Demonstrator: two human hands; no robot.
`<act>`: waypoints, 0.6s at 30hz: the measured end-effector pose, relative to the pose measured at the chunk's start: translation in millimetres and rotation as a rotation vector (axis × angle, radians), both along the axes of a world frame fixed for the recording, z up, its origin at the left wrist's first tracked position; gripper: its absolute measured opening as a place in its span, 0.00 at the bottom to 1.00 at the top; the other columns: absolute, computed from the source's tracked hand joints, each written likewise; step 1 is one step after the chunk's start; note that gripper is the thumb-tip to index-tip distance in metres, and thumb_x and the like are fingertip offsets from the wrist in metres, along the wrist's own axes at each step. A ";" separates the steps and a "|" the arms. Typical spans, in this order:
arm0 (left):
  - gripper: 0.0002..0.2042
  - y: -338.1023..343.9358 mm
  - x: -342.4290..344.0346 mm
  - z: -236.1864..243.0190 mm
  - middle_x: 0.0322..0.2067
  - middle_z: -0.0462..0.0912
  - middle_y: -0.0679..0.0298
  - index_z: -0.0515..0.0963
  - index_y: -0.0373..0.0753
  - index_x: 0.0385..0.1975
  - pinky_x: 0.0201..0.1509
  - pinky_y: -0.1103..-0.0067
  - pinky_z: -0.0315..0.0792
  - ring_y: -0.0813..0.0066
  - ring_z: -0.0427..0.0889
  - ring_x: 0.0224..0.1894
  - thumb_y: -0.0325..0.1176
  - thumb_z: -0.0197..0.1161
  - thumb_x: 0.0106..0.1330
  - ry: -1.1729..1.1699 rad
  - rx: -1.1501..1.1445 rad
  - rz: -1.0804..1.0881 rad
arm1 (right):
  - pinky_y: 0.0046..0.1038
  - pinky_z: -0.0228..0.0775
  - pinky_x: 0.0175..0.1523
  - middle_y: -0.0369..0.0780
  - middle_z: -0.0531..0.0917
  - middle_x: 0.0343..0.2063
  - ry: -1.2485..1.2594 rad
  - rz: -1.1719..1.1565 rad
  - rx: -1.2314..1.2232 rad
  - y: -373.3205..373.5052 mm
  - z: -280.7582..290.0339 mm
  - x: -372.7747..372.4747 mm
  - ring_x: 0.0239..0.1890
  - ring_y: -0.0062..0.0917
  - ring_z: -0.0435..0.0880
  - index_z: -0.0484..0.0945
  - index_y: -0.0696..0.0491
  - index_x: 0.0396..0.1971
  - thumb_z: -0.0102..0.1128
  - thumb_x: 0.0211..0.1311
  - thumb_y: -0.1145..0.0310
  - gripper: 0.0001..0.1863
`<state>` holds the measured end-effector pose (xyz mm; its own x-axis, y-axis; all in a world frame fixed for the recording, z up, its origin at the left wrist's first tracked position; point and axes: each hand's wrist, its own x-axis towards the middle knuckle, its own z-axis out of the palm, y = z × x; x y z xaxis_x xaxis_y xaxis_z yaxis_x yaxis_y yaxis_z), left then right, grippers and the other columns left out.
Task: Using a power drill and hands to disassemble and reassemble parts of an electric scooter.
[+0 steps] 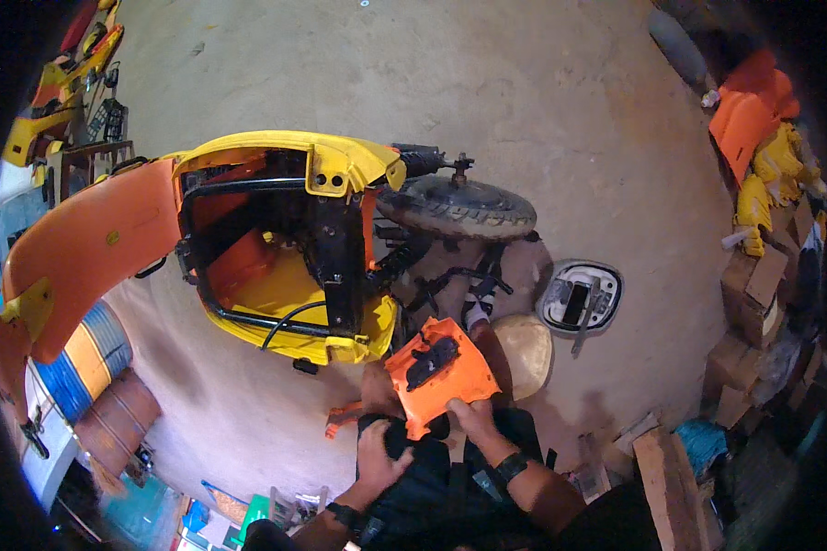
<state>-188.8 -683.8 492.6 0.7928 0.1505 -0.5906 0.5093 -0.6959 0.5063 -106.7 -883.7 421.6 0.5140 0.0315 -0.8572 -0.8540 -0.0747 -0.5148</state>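
- orange plastic panel (436,372) held over the lap, just below the scooter frame (289,243)
- right hand (473,421) grips its lower edge
- left hand (379,457) closed on black cloth (413,487), under the panel
- wheel (457,208) and grey tray (580,298) on floor nearby

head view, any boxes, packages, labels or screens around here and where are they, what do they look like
Cardboard boxes: stacked at the right edge, brown, blocky, some flaps open.
Dark rectangular panel, possibly a screen: in a grey rounded housing on the floor right of the tyre; too small to tell.
Small yellow sticker: on the orange body panel at left.
No label shows on the orange part that the right hand holds.
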 end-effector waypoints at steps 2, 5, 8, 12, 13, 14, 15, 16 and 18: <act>0.31 -18.3 29.9 14.9 0.49 0.74 0.48 0.70 0.35 0.54 0.57 0.63 0.67 0.51 0.74 0.51 0.38 0.71 0.50 -0.088 -0.064 -0.154 | 0.30 0.72 0.52 0.37 0.83 0.41 0.044 -0.083 -0.011 6.7 19.8 -1.9 0.45 0.27 0.82 0.79 0.58 0.42 0.63 0.52 0.70 0.16; 0.30 -39.7 54.1 18.3 0.50 0.75 0.51 0.70 0.36 0.55 0.63 0.62 0.62 0.52 0.74 0.53 0.35 0.70 0.51 0.068 -0.082 -0.322 | 0.29 0.73 0.50 0.36 0.83 0.40 0.040 -0.103 0.039 13.1 27.4 -4.1 0.45 0.25 0.81 0.79 0.57 0.42 0.63 0.53 0.71 0.15; 0.24 -48.2 72.9 0.7 0.47 0.80 0.50 0.75 0.34 0.50 0.57 0.63 0.69 0.51 0.78 0.51 0.32 0.69 0.51 0.094 -0.079 -0.285 | 0.25 0.73 0.44 0.33 0.84 0.37 0.053 -0.100 0.050 23.4 36.9 4.0 0.40 0.21 0.82 0.80 0.58 0.39 0.60 0.52 0.76 0.13; 0.14 -49.4 77.6 -17.3 0.37 0.84 0.49 0.80 0.36 0.41 0.46 0.63 0.76 0.49 0.83 0.42 0.27 0.66 0.53 0.193 -0.227 -0.032 | 0.28 0.74 0.48 0.34 0.83 0.40 0.128 -0.155 0.080 28.0 23.0 -6.5 0.42 0.22 0.82 0.79 0.56 0.41 0.64 0.54 0.71 0.14; 0.13 -45.2 80.2 -16.0 0.35 0.84 0.48 0.80 0.36 0.39 0.44 0.63 0.77 0.48 0.83 0.40 0.26 0.65 0.53 0.171 -0.254 -0.015 | 0.27 0.75 0.48 0.34 0.83 0.40 0.116 -0.144 0.115 26.2 26.3 -0.5 0.42 0.22 0.82 0.79 0.56 0.42 0.66 0.55 0.70 0.14; 0.11 -39.7 84.0 -16.2 0.33 0.84 0.48 0.81 0.37 0.38 0.42 0.63 0.77 0.47 0.83 0.38 0.25 0.64 0.53 0.149 -0.283 0.000 | 0.27 0.75 0.48 0.34 0.83 0.40 0.103 -0.134 0.148 25.5 28.6 6.0 0.41 0.22 0.82 0.80 0.56 0.42 0.67 0.55 0.68 0.15; 0.11 -36.8 85.7 -17.7 0.34 0.84 0.49 0.81 0.38 0.38 0.44 0.63 0.77 0.49 0.83 0.39 0.25 0.64 0.54 0.150 -0.314 -0.019 | 0.27 0.75 0.48 0.34 0.84 0.40 0.099 -0.122 0.197 22.8 24.0 4.2 0.42 0.21 0.82 0.80 0.56 0.43 0.68 0.56 0.66 0.16; 0.10 -37.0 91.7 -17.9 0.34 0.84 0.49 0.81 0.38 0.37 0.44 0.63 0.77 0.48 0.83 0.38 0.25 0.64 0.54 0.068 -0.368 -0.066 | 0.27 0.75 0.49 0.35 0.84 0.40 0.092 -0.112 0.230 18.4 16.9 -1.4 0.42 0.20 0.82 0.80 0.55 0.45 0.69 0.56 0.64 0.18; 0.07 -30.2 111.9 4.2 0.32 0.83 0.48 0.81 0.37 0.35 0.42 0.64 0.77 0.47 0.83 0.36 0.31 0.66 0.59 0.253 -0.220 -0.031 | 0.28 0.75 0.50 0.36 0.84 0.42 0.048 0.021 0.243 8.5 13.2 0.9 0.45 0.21 0.82 0.78 0.54 0.50 0.73 0.56 0.58 0.25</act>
<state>-76.9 -714.0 496.8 0.6189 -0.0249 -0.7851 0.6183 -0.6010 0.5064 -105.8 -875.2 434.8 0.4696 0.2504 -0.8466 -0.8776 0.0283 -0.4785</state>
